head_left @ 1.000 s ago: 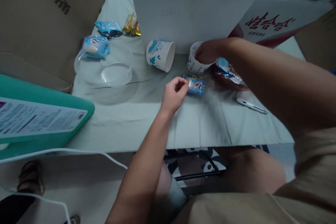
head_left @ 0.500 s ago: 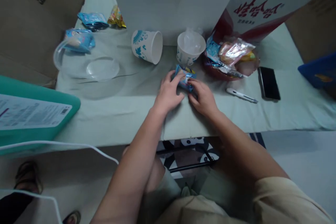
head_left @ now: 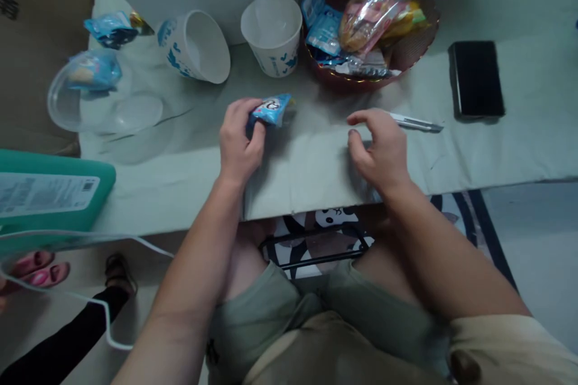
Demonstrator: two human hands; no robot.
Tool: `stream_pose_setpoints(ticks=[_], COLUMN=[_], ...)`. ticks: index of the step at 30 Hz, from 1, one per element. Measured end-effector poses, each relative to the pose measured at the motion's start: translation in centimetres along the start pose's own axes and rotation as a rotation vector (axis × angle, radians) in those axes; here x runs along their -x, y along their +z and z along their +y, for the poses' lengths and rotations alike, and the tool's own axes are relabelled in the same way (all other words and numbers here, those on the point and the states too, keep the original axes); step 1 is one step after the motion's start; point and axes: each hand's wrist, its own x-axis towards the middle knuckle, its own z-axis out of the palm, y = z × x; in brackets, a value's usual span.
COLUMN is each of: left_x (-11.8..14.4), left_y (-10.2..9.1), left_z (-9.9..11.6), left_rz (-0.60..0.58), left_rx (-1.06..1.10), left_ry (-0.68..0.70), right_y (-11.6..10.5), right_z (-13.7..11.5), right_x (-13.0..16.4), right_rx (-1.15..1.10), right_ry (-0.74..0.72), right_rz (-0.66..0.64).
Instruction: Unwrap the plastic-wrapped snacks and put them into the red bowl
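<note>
Since the frame half a second back, both hands have parted: they were together on the blue packet, and now only the left hand (head_left: pixel 238 144) has it, while the right hand (head_left: pixel 382 153) has drawn off to the right of centre.

Left fingers (head_left: pixel 258 134): closed round one end of the blue snack packet (head_left: pixel 272 109), which is raised slightly off the desk (head_left: pixel 316 162) just left of centre frame. Right fingers (head_left: pixel 361 117): loosely curled and apart, holding nothing, hovering over the desk cloth with the fingertips near the white pen-like tool (head_left: pixel 415 124) but not touching it.

Beyond the hands, in the upper middle of the frame, I see an upright paper cup (head_left: pixel 273 42) lined with clear plastic, and left of it a second paper cup (head_left: pixel 192 48) tipped on its side. To the upper right, a red basket (head_left: pixel 374 78) holds mixed wrapped snacks. A black phone (head_left: pixel 476 79) lies flat at the right. Clear plastic lids (head_left: pixel 112 114) and two more blue packets sit at the upper left.

My judgement: the step in hand is handling a single packet, with one grip secured and the other hand released. The next move would call for the right fingers to take a firm pinch, either on the free end of the packet or on the tool, while the left grip stays steady.
</note>
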Motion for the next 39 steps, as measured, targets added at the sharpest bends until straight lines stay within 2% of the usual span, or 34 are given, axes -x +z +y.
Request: stream_pose_setpoints(ticks=[3,6,8,10,14,18,20,22,24,26,29,34,36,39], left_x=[1.2,2.3,2.6,2.6,2.3,2.5,2.7,2.9,2.9,3.0,3.2,3.6,3.5,3.2], left_y=[-0.4,-0.3,-0.2,-0.1,-0.9,-2.6,-3.1,-3.3,-3.4,-3.3,-2.9,-0.7,0.4,1.8], left_z=[1.1,1.5,1.5,1.4,1.0,0.6,0.2,-0.2,-0.7,-1.0,-0.7,1.0,1.7,2.5], left_rz=[0.064,-0.006,-0.067,-0.106,-0.169,-0.131,-0.147,-0.187,-0.239,-0.317,-0.373,-0.18,-0.161,-0.221], left_rx=[0.29,0.587,0.629,0.577,0.37,0.264,0.285,0.333,0.38,0.386,0.263,0.026,-0.008,-0.056], left_ry=[-0.189,-0.486,-0.599,-0.633,-0.571,-0.469,-0.446,-0.415,-0.395,-0.383,-0.297,-0.15,-0.137,-0.107], right_y=[-1.6,-3.0,-3.4,-3.1,-2.2,-2.3,-2.4,-2.2,-1.6,-0.9,-0.3,-0.4,-0.4,-0.4], right_z=[2.3,4.6,6.1,7.3,8.1,5.5,3.3,1.4,0.3,0.1,0.5,0.6,0.8,1.8], right_x=[-0.5,-0.3,0.1,0.6,0.9,0.0,-0.4,-0.5,-0.4,-0.3,-0.3,-0.6,-0.6,-0.5], right_rx=[0.062,0.096,0.131,0.175,0.221,0.124,-0.032,-0.298,-0.565,-0.722,-0.842,-0.977,-0.962,-0.865], right_ry=[0.065,0.114,0.136,0.141,0.144,0.152,0.177,0.223,0.284,0.349,0.442,0.566,0.549,0.468], right_rz=[-0.019,-0.051,-0.036,-0.003,0.027,0.022,0.029,0.046,0.04,0.021,0.044,0.186,0.195,0.15])
